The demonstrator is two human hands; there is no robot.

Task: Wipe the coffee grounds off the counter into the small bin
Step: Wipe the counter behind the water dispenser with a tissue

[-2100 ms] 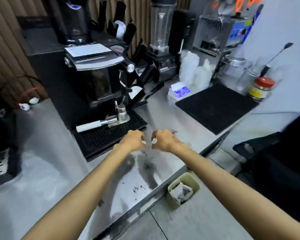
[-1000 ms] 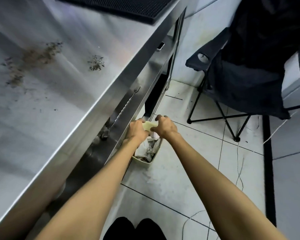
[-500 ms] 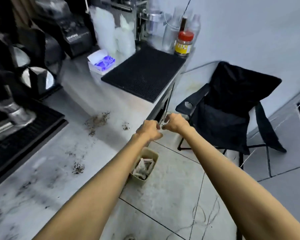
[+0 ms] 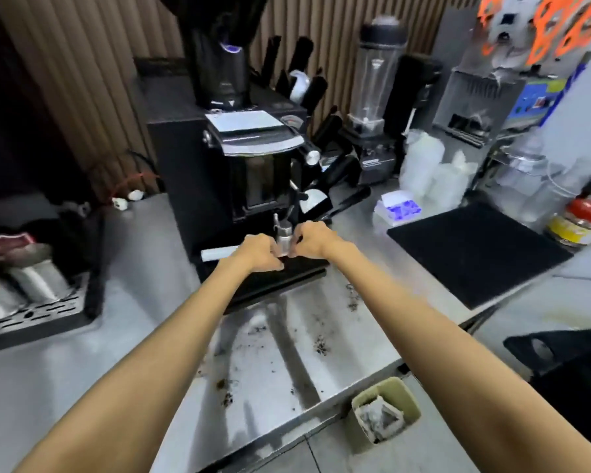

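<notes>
- Left hand (image 4: 260, 252): fingers curled; whether they pinch anything cannot be told.
- Right hand (image 4: 316, 240): fingers curled likewise, tips almost meeting the other's.
- Coffee grounds (image 4: 321, 344): scattered on counter (image 4: 133, 353), below the fingers.
- Small bin (image 4: 386, 413): well below-right of fingers, beyond counter edge.

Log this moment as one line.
left hand, right hand: together over drip tray, grip unclear | coffee grounds: on counter | small bin: on floor
</notes>
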